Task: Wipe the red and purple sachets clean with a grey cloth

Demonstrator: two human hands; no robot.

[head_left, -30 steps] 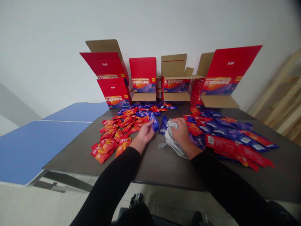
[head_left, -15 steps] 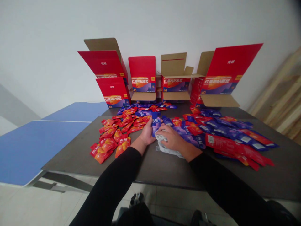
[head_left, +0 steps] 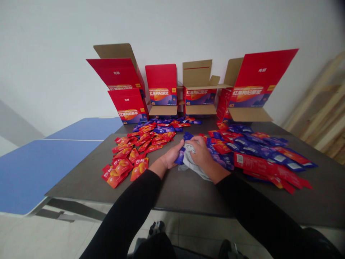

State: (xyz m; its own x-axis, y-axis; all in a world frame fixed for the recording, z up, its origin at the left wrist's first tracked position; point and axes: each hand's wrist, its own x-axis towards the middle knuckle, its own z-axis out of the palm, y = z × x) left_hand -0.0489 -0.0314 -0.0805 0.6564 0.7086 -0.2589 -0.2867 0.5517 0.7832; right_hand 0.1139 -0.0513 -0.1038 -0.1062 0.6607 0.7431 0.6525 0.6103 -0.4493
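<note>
My left hand [head_left: 172, 155] is closed on a purple pouch [head_left: 180, 157], low over the middle of the table. Bunched in my right hand [head_left: 201, 153] is a light grey cloth [head_left: 191, 162], pressed against the pouch's face and covering much of it. The cloth's loose end hangs down toward the tabletop. To the left lies a heap of red pouches [head_left: 122, 165] with an orange fruit print. Right of my hands spread more purple pouches [head_left: 222, 160] mixed with red ones, several with their labelled backs up.
Red cartons with open flaps line the wall: a stacked pair at left [head_left: 130, 108], two in the middle [head_left: 163, 86] [head_left: 201, 96], another at right [head_left: 249, 95]. They stand on the dark grey table [head_left: 185, 196]. A blue table [head_left: 72, 151] adjoins at left; wooden slats [head_left: 320, 104] lean at right.
My right hand has moved the cloth up and over the pouch, hiding more of its printed face. The pouch has tilted in my left hand. The view has shifted slightly.
</note>
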